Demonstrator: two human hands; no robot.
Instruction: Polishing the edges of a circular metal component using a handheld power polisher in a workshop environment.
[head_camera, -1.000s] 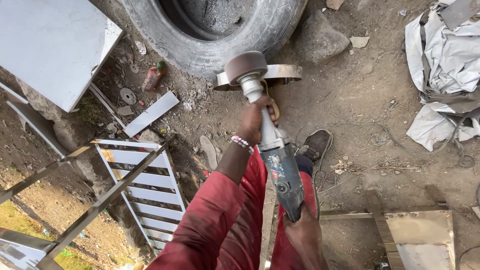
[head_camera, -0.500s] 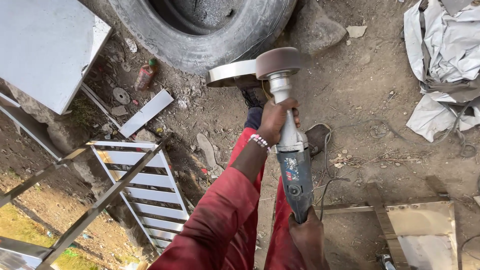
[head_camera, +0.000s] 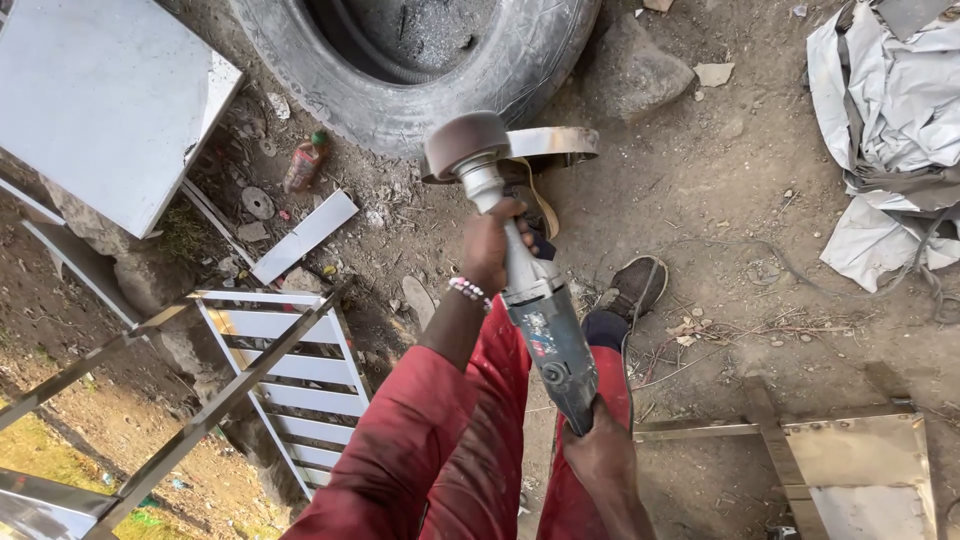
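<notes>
A worn tyre (head_camera: 420, 60) lies on the dirt at twelve o'clock. Below it, the angle grinder (head_camera: 525, 290) slants from five to eleven o'clock, its disc (head_camera: 465, 143) raised beside the tyre. The left hand (head_camera: 492, 245) wraps its neck; the right hand (head_camera: 600, 450) grips its tail.
</notes>
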